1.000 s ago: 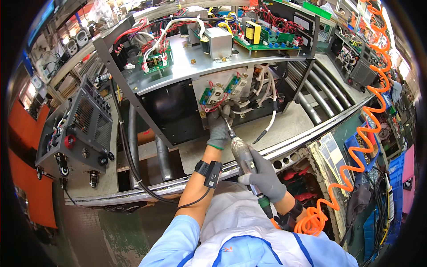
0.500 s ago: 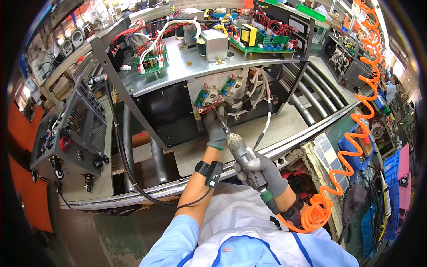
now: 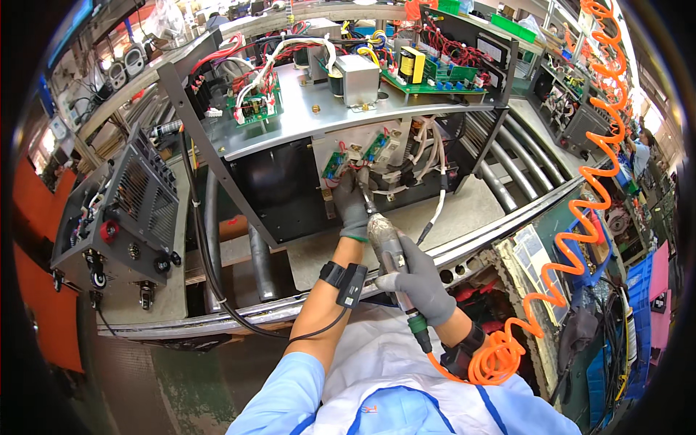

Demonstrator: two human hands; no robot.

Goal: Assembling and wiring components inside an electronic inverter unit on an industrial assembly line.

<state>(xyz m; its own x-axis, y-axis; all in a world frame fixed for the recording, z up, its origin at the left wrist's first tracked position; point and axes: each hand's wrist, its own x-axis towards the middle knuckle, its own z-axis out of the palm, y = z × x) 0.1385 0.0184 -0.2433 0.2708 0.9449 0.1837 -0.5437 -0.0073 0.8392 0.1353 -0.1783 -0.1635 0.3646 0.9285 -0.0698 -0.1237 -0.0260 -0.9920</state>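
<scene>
My right hand (image 3: 428, 284), in a grey glove, wraps round an air screwdriver (image 3: 384, 235) with a worn metal body. Its bit points up and away into the lower bay of an open-framed machine (image 3: 279, 192). Beside the bit, the gloved fingers of my left hand (image 3: 352, 206) are bent together against the pale mounting plate (image 3: 330, 143); what they pinch is hidden. Just above the fingertips sit small green circuit boards (image 3: 376, 148). White cables (image 3: 440, 192) hang to the right of them. From the screwdriver's green end fitting runs an orange coiled air hose (image 3: 500, 357).
The machine stands on a roller conveyor (image 3: 500, 163) with a metal front rail (image 3: 464, 250). Another dark cabinet on casters (image 3: 130, 225) is at left. A black cable (image 3: 199, 239) drops beside the frame. The hose coils rise at right, past blue bins (image 3: 629, 301).
The screwdriver is more upright, and my right hand has shifted its grip slightly higher, with the hose end moving left. My left hand stays at the boards. The view has moved slightly.
</scene>
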